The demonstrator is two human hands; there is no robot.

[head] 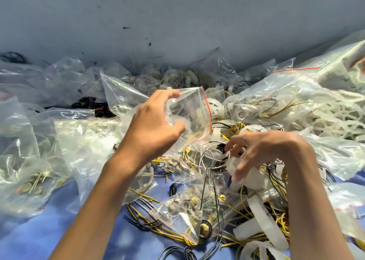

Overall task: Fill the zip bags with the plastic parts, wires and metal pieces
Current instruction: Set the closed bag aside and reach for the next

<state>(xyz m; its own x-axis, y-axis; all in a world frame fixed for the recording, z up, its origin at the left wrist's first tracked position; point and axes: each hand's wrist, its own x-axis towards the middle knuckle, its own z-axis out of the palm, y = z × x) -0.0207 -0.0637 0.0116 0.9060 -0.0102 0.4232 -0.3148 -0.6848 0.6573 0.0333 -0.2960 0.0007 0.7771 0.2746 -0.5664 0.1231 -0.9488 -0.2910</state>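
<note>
Head view: left hand (154, 125) grips a zip bag (189, 111) near its mouth, above the pile at mid blue surface (59, 220). Right hand (264, 151), fingers (241, 138) spread, loosely curled and empty, hovers over wires (209, 161). Bag likely light, limp, slippery; pinch the stiffer zip rim.

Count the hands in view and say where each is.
2. The left hand holds a zip bag up at centre; the right hand, lower right, reaches into the pile of wires and plastic parts. No others show.
</note>
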